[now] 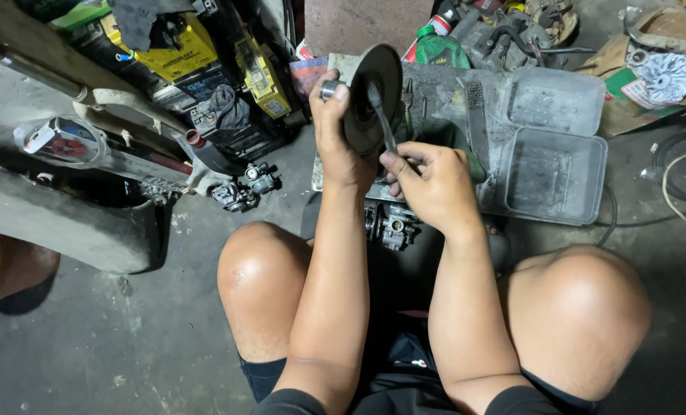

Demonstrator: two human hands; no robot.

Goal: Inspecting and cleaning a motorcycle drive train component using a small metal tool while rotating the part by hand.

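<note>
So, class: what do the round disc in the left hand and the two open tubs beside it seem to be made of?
Disc: probably metal, dark and dull, perhaps greasy, with a short shiny silver hub at its back. Tubs: translucent grey plastic, thin-walled, scuffed and grimy inside.

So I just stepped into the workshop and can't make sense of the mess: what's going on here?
A person sits low over a concrete floor, knees apart. Their left hand holds up a dark round metal disc with a central hub, and their right hand holds a small brush with its bristles against the disc's face. A grey carburettor-like part lies just below the hands, with an open, grimy clear plastic box to the right.
</note>
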